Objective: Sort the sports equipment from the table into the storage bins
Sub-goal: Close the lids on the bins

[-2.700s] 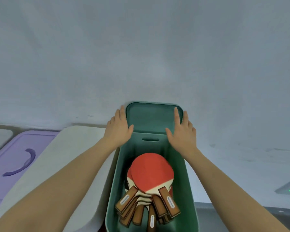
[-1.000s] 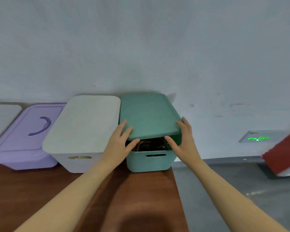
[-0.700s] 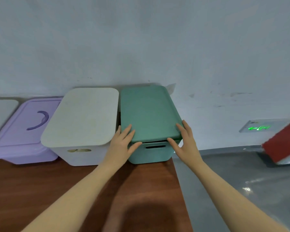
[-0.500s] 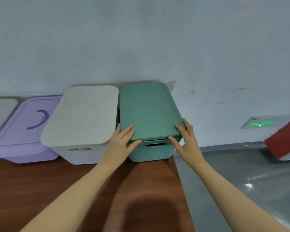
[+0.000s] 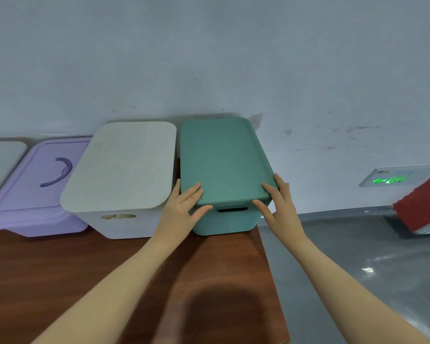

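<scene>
A green storage bin (image 5: pixel 224 223) stands at the back right corner of the brown table (image 5: pixel 97 271), against the wall. Its green lid (image 5: pixel 221 160) lies flat on top and hides what is inside. My left hand (image 5: pixel 181 212) holds the lid's near left corner, fingers on top and thumb under the front rim. My right hand (image 5: pixel 281 207) holds the near right corner the same way. No sports equipment shows on the table.
Left of the green bin stand a white bin (image 5: pixel 124 170), a purple bin (image 5: pixel 30 187) with a curved handle and a grey lid (image 5: pixel 0 157), all with lids on. The table ends just right of the green bin; grey floor and a red object (image 5: pixel 422 207) lie beyond.
The green bin was open with red paddles inside. Both hands brought the lid forward and down, and it now sits flat on the bin. The view pulled back from the bin.
</scene>
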Available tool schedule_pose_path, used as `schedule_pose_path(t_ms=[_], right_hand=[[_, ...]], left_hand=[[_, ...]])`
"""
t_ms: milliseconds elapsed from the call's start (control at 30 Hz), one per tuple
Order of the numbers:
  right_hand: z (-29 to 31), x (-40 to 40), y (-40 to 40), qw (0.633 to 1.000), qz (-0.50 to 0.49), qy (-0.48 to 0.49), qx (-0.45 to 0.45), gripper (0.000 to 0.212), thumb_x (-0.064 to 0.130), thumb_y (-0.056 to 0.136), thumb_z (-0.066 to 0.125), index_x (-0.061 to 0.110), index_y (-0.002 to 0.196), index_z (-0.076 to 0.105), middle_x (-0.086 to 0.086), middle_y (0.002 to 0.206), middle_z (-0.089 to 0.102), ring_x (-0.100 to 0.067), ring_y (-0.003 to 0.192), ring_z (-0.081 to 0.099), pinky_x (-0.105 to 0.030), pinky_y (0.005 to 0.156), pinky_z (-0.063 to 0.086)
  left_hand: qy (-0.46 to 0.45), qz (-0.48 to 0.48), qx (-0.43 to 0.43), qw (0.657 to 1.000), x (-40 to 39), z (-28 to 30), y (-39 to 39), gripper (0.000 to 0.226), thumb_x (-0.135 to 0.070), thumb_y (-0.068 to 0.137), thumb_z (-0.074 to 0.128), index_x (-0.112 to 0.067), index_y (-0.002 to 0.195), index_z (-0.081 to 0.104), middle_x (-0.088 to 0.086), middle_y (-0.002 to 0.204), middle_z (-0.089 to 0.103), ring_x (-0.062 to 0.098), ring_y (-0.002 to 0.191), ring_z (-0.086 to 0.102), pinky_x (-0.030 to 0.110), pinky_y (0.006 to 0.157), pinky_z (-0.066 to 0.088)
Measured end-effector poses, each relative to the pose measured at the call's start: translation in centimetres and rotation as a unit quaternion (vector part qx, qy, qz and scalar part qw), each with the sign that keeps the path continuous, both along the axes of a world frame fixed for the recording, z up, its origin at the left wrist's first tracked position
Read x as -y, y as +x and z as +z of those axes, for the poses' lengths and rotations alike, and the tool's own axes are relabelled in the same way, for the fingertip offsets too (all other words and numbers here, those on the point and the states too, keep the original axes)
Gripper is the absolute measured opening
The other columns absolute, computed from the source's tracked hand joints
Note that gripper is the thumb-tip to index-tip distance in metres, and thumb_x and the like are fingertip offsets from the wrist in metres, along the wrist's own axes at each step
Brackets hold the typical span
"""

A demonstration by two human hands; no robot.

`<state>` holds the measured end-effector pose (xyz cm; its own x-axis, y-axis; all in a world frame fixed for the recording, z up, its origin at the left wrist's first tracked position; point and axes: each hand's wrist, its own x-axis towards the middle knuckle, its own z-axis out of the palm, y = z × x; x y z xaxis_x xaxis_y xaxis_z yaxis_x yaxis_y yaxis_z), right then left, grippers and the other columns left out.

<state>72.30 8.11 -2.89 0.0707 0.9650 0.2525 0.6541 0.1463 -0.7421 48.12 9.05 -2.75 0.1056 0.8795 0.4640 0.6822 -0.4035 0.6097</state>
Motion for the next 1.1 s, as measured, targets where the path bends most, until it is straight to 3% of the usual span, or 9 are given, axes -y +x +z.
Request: schedule_pose_path(t_ms=[167,367,467,567,700,933,1100], right_hand=[[0.2,0.1,0.1,1.0,0.002,-0.01,0.019,0.059,0.043,0.083,0.052,0.013,0.133,0.046,-0.004,0.154,0.017,-0.027,0.144,0.003,-0.041,0.111,0.024],[-0.3,-0.1,0.6,0.998,-0.001,0.013,0.065,0.054,0.041,0.086,0.05,0.009,0.13,0.049,-0.008,0.151,0.026,-0.031,0.143,0.011,-0.044,0.108,0.033],[-0.3,-0.2,0.8,0.997,-0.004,0.016,0.075,0.051,0.04,0.086,0.052,0.01,0.128,0.051,-0.006,0.149,0.029,-0.029,0.142,0.017,-0.039,0.099,0.04],[-0.5,-0.2,0.8,0.997,0.001,0.021,0.073,0.05,0.04,0.086,0.053,0.009,0.127,0.052,-0.007,0.149,0.03,-0.028,0.142,0.019,-0.036,0.103,0.036],[-0.4,-0.3,0.9,0.999,-0.003,0.02,0.05,0.045,0.032,0.086,0.059,0.007,0.123,0.054,-0.007,0.149,0.031,-0.028,0.142,0.015,-0.027,0.103,0.026],[-0.7,-0.3,0.9,0.999,-0.009,0.027,0.025,0.04,0.025,0.085,0.063,0.006,0.119,0.057,-0.006,0.147,0.036,-0.024,0.141,0.018,-0.012,0.102,0.018],[-1.1,0.4,0.5,1.0,-0.012,0.003,-0.007,0.041,0.031,0.085,0.062,0.01,0.121,0.057,0.001,0.147,0.035,-0.01,0.138,0.018,-0.021,0.11,0.017]], left_hand=[[-0.029,-0.005,0.005,1.0,0.2,-0.3,0.2,0.053,-0.027,0.079,0.069,-0.003,0.125,0.055,-0.008,0.132,0.045,0.019,0.138,0.011,0.025,0.111,0.01],[-0.027,-0.006,-0.004,1.0,0.0,-0.3,0.4,0.052,-0.026,0.078,0.07,0.0,0.122,0.058,0.002,0.132,0.052,0.024,0.137,0.014,0.033,0.111,0.013],[-0.043,-0.006,0.012,0.999,0.2,-0.1,0.5,0.052,-0.026,0.08,0.069,-0.002,0.125,0.056,-0.004,0.134,0.047,0.017,0.138,0.01,0.026,0.112,0.012],[-0.047,-0.008,0.018,0.999,0.3,-0.2,0.6,0.053,-0.027,0.081,0.068,-0.004,0.126,0.054,-0.009,0.134,0.044,0.013,0.139,0.007,0.021,0.111,0.01],[-0.051,-0.004,0.013,0.999,0.1,-0.1,0.5,0.052,-0.026,0.079,0.07,-0.003,0.124,0.056,-0.001,0.134,0.05,0.015,0.138,0.01,0.022,0.111,0.011],[-0.041,0.002,0.013,0.999,0.2,-0.3,0.5,0.051,-0.026,0.077,0.072,-0.002,0.121,0.059,-0.004,0.13,0.051,0.018,0.136,0.015,0.028,0.111,0.014],[-0.016,-0.005,-0.087,0.996,0.0,-0.7,0.0,0.055,-0.047,0.079,0.06,-0.003,0.111,0.066,0.007,0.118,0.063,0.036,0.128,0.036,0.046,0.105,0.027]])
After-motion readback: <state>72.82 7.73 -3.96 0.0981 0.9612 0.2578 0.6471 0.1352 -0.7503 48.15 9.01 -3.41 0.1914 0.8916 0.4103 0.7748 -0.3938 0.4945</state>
